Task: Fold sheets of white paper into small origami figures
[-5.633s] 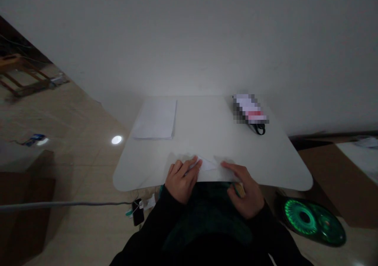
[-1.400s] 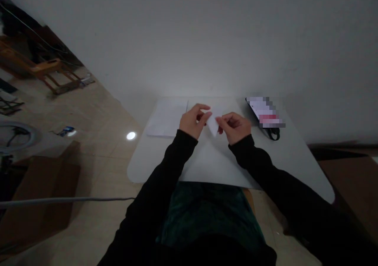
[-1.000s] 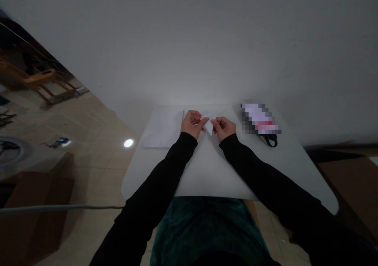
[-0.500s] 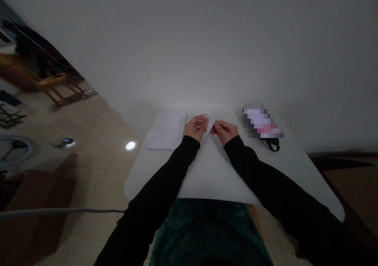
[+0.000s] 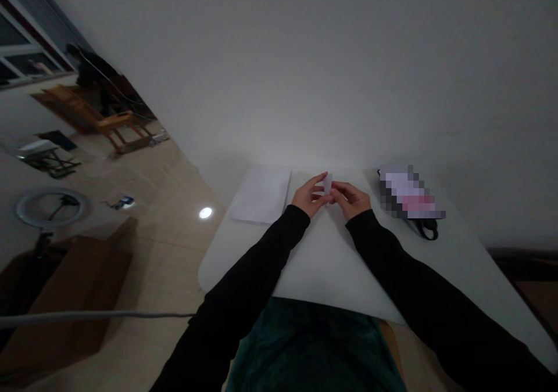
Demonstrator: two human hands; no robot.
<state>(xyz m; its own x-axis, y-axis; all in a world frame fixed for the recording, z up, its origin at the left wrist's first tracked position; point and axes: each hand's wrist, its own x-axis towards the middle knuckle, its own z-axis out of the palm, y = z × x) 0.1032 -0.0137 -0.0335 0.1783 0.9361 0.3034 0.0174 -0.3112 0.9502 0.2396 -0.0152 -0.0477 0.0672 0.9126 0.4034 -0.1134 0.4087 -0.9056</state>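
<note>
While green cloth (image 5: 316, 345) shows below the white table (image 5: 331, 270), the left hand (image 5: 308, 197) (thumb and finger parted) and the right hand (image 5: 354, 199), fingertips pinched, hold a small paper (image 5: 328, 183) between them; white sheets (image 5: 263, 194) lie left, a blurred item (image 5: 407, 191) right, the wall (image 5: 305, 78) beyond.

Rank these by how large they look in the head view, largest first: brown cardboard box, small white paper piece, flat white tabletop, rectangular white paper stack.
1. Flat white tabletop
2. Brown cardboard box
3. Rectangular white paper stack
4. Small white paper piece, held by left hand and right hand
</note>
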